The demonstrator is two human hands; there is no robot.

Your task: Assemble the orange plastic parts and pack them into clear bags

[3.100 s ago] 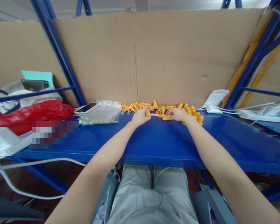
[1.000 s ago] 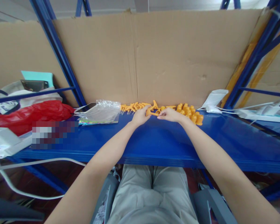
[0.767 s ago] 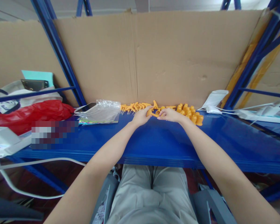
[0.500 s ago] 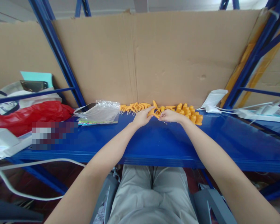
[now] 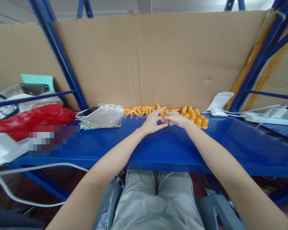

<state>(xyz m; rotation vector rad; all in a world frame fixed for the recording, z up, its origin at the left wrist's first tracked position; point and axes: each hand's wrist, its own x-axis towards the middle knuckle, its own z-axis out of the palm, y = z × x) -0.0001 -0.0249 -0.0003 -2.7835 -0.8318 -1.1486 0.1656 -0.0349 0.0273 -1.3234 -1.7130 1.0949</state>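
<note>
The right hand pinches a small metal piece at its fingertips, above the blue tabletop; only a dull glint shows, its full shape hidden by the fingers. The left hand meets those fingertips, thumb and fingers curved apart; whether it grips anything too cannot be told. Left of the hands, against the cardboard, lies a row of glossy yellow-orange branched pieces with short silvery chains hanging toward the person. A forked orange piece lies just behind the hands, and stubby, rounded orange pieces stand bunched to the right.
</note>
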